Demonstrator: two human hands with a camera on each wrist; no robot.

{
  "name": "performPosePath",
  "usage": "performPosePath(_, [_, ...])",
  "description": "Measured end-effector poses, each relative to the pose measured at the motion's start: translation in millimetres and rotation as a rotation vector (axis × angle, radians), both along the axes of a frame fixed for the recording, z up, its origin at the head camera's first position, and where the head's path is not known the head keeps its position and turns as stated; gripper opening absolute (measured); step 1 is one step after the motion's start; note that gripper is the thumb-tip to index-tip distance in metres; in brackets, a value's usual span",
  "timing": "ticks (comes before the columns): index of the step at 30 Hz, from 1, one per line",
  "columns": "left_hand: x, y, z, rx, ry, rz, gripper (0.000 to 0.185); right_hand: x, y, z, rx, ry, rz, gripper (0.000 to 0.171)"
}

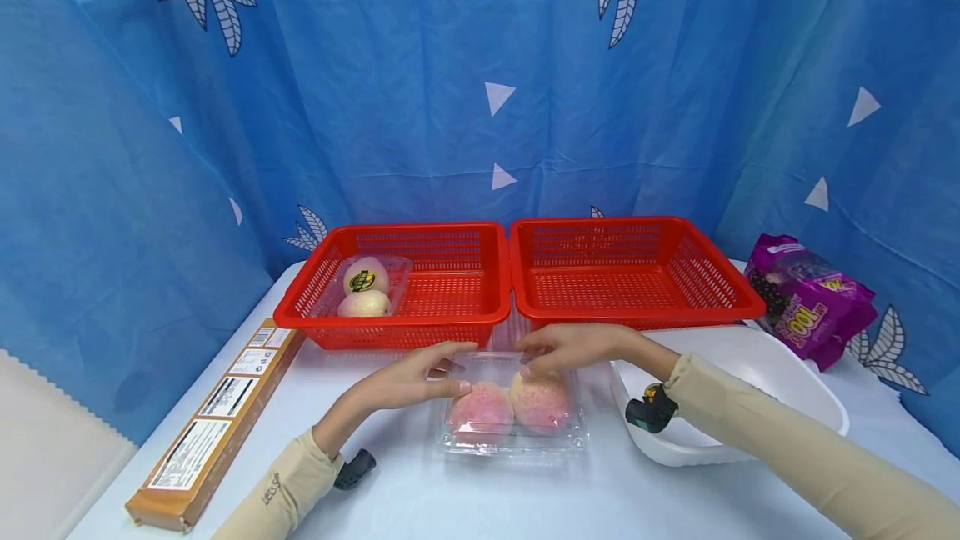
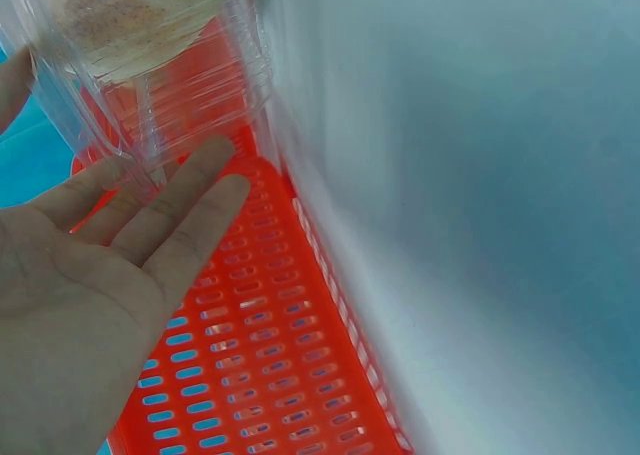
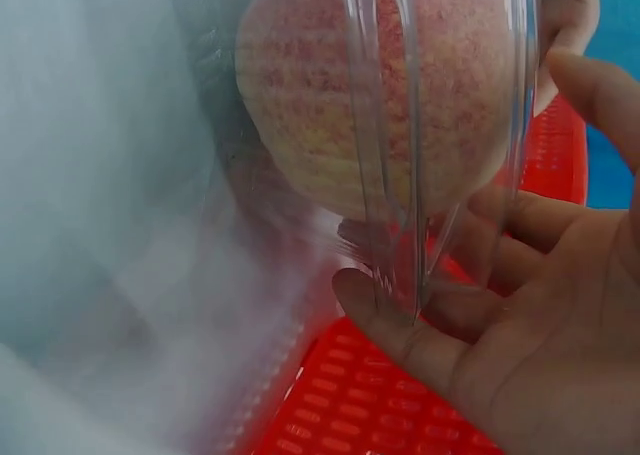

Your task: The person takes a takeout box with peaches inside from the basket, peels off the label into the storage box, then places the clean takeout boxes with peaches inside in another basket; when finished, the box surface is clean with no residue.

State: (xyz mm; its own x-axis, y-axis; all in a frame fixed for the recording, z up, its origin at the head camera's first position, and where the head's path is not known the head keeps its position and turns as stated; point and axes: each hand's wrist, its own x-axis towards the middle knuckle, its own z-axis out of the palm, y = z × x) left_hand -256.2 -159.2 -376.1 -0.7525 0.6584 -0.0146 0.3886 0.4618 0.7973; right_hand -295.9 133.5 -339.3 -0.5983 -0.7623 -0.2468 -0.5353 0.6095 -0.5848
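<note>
A clear plastic clamshell box (image 1: 512,437) with two pink-and-yellow peaches (image 1: 540,401) inside sits on the white table in front of the red baskets. My left hand (image 1: 412,377) holds its far left corner, thumb over the lid and fingers at the far side. At the far right corner, my right hand (image 1: 558,347) grips the box with thumb on top and fingers round the edge. The left wrist view shows the left fingers (image 2: 190,205) fairly straight against the plastic. In the right wrist view the right fingers (image 3: 400,340) curve beneath the rim.
The left red basket (image 1: 405,322) holds another clear pack of two pale fruits (image 1: 366,276). A second red basket (image 1: 637,314) adjoins it. A white tub (image 1: 780,365) stands under the right forearm, a purple bag (image 1: 813,302) behind it. A long brown box (image 1: 217,423) lies left.
</note>
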Motion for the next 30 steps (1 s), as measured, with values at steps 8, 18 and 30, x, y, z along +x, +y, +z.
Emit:
performPosePath(8, [-0.9, 0, -0.1, -0.007, 0.003, -0.009, 0.067, -1.7, -5, 0.3, -0.015, -0.009, 0.006, 0.052])
performPosePath(18, [1.7, 0, 2.6, 0.003, -0.015, -0.012, 0.067, 1.8, -11, 8.0, -0.018, -0.098, -0.02, 0.046])
performPosePath(30, [2.9, 0, 5.9, -0.011, -0.022, -0.042, 0.065, 7.7, -10, 8.2, -0.008, -0.218, -0.077, 0.037])
